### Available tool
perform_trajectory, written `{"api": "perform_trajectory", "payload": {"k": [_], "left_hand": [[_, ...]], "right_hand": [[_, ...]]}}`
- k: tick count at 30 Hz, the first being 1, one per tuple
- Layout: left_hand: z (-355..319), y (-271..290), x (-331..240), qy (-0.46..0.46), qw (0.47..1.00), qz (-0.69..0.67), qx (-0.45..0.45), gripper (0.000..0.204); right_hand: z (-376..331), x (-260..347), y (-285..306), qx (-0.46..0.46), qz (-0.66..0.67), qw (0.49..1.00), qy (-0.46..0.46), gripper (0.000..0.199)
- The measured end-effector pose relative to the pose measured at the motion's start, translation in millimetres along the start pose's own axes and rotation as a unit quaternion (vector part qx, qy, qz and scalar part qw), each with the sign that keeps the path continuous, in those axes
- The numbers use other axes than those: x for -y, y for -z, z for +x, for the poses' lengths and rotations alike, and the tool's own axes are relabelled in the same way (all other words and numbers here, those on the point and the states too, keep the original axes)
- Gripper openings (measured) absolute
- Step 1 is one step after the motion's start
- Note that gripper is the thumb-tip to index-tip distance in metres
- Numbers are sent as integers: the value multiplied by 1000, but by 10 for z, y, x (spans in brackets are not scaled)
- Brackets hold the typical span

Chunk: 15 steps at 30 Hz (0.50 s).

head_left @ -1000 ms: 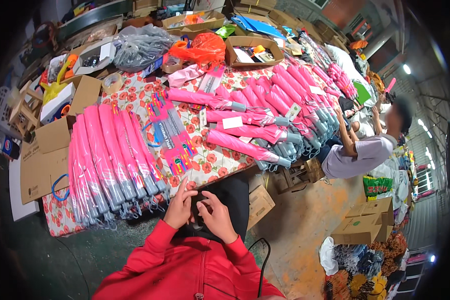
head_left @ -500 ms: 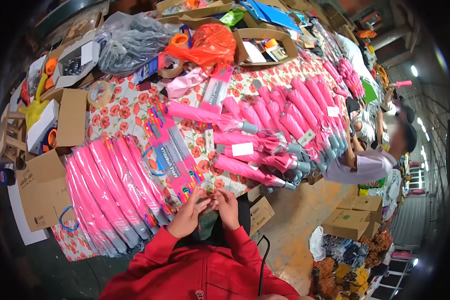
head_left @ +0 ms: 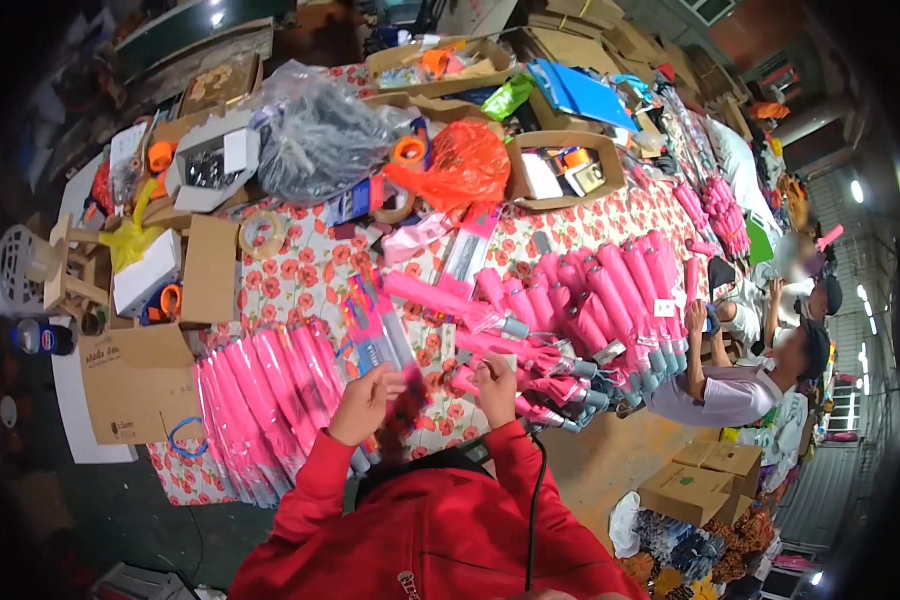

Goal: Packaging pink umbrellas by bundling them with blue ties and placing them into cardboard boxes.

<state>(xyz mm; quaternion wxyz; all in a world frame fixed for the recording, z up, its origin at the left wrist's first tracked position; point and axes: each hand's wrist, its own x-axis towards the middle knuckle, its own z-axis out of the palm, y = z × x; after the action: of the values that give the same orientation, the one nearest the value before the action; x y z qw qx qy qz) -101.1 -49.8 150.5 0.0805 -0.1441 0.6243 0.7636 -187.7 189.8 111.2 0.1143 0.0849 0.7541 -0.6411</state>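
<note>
Pink umbrellas (head_left: pixel 610 300) lie piled on the bench (head_left: pixel 300 265); I see left hand (head_left: pixel 368 402) by printed packaging (head_left: pixel 382 325), right hand (head_left: pixel 495 390) near the pile, fingers curled, can't tell if either grips anything.

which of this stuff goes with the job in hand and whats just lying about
Likely the job, near the left hand and right hand:
wrapped pink umbrellas
piled pink umbrellas
printed sleeves

Apparently just lying about:
grey plastic bag
red bag
blue folder
</note>
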Motion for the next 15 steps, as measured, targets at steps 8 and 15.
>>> {"api": "perform_trajectory", "payload": {"k": [8, 15], "left_hand": [[189, -137, 103, 12, 984, 177, -2, 34], [-28, -570, 56, 58, 924, 370, -81, 30]], "right_hand": [[534, -284, 260, 91, 162, 980, -69, 21], [416, -381, -162, 153, 155, 951, -221, 24]]}}
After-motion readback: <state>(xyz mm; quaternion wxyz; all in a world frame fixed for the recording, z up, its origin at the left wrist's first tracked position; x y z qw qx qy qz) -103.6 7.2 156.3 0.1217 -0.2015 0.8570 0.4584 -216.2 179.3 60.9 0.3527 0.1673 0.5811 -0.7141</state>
